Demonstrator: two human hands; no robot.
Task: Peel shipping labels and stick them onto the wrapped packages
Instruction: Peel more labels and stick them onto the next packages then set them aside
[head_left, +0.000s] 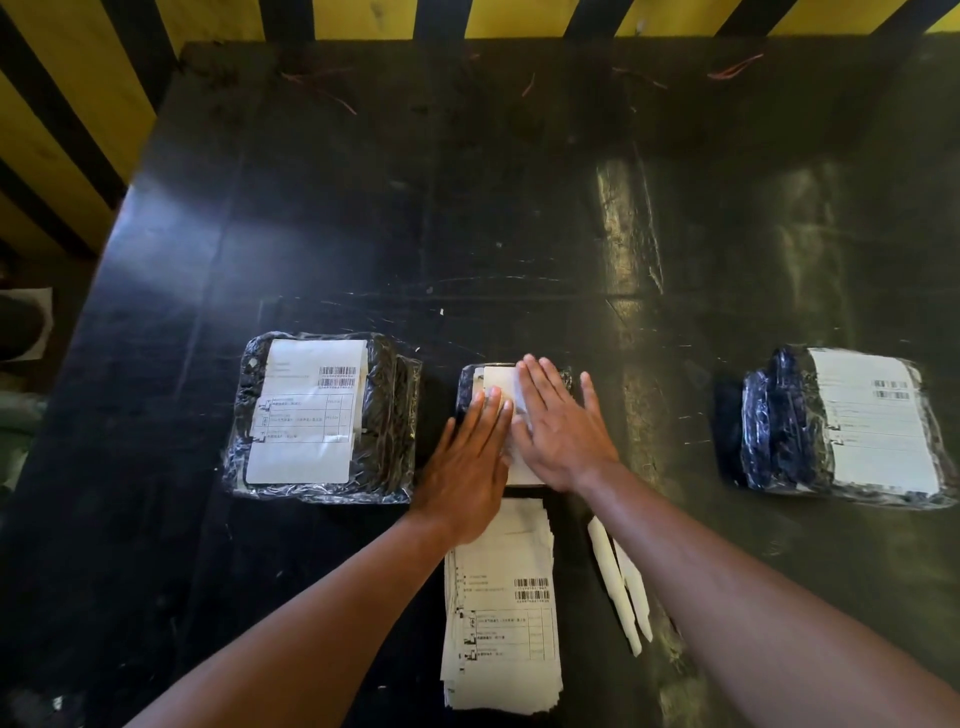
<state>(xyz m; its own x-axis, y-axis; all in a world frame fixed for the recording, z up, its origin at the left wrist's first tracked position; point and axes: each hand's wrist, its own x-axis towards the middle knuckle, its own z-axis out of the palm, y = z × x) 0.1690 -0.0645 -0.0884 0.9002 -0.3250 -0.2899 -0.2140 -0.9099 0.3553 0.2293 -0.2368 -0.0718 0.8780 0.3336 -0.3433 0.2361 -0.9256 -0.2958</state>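
Three dark packages wrapped in clear plastic lie in a row on the black table (467, 208). The left package (322, 415) and the right package (841, 421) each carry a white shipping label on top. On the middle package (470, 382) lies a white label (498, 382), mostly hidden under my hands. My left hand (470, 462) and my right hand (558, 426) rest flat on that label, fingers spread and pointing away from me. A stack of printed labels (501, 608) lies just in front of the middle package.
Two narrow white backing strips (621, 587) lie right of the label stack, beside my right forearm. A yellow and black striped wall (415, 15) borders the table's far edge and left side. Thin reddish threads (732, 70) lie at the far edge.
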